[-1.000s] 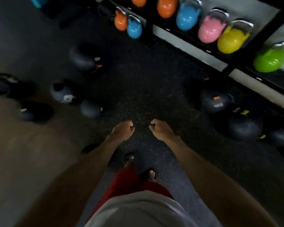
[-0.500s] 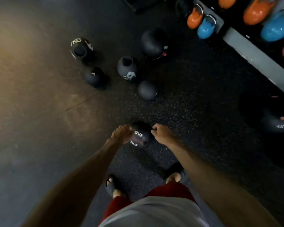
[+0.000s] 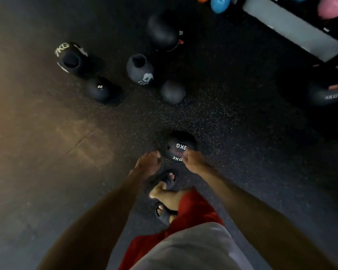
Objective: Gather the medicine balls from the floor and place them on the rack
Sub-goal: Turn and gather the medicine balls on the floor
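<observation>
A black medicine ball marked 2KG (image 3: 180,145) lies on the dark speckled floor just ahead of my feet. My left hand (image 3: 148,162) and my right hand (image 3: 193,160) are held out in front of me with fingers curled into fists and nothing in them. The right fist overlaps the ball's near edge in the view, and the left fist is just left of it. Several more black balls lie further off: a 7KG one (image 3: 71,57), a small one (image 3: 100,88), one with a skull print (image 3: 140,69), a plain one (image 3: 172,92) and a large one (image 3: 162,31).
The rack (image 3: 293,26) runs along the top right, with blue (image 3: 220,3) and pink (image 3: 332,7) kettlebells on it. A 4KG ball (image 3: 326,94) sits in the shadow below the rack at the right edge. My sandalled feet (image 3: 168,178) are right behind the 2KG ball.
My view has swung left from the rack towards the balls on the floor. The 2KG ball came into view near my feet. Both fists stayed curled and held nothing.
</observation>
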The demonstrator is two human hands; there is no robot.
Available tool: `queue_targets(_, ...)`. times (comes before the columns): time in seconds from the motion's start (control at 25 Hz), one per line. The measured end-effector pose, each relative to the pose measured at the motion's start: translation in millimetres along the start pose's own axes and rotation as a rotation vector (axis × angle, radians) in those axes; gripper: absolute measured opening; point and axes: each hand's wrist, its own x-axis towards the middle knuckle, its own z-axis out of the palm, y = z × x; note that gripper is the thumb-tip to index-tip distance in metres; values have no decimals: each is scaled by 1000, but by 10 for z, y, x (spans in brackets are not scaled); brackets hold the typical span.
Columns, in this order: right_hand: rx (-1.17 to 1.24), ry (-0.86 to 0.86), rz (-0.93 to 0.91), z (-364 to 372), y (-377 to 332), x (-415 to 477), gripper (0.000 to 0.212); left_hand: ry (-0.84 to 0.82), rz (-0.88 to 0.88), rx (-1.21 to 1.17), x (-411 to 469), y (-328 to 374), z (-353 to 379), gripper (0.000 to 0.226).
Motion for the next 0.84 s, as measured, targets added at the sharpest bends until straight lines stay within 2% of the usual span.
queue_targets(0.2,100,19,83,208,-132,349,40,-127,68,122,499,9,-159,30)
queue_targets(0.44,316,95,242,417,-216,570,37,-236,170,343,1025,-3,-364,30)
queue_targets(0.68,488,135,425,895,-83,1003,22,-362,294,475,1773,-164,-55,25)
queue_targets(0.84,641,173,577,1398,17,1491,29,-469,367,523,2429,-381,313,19)
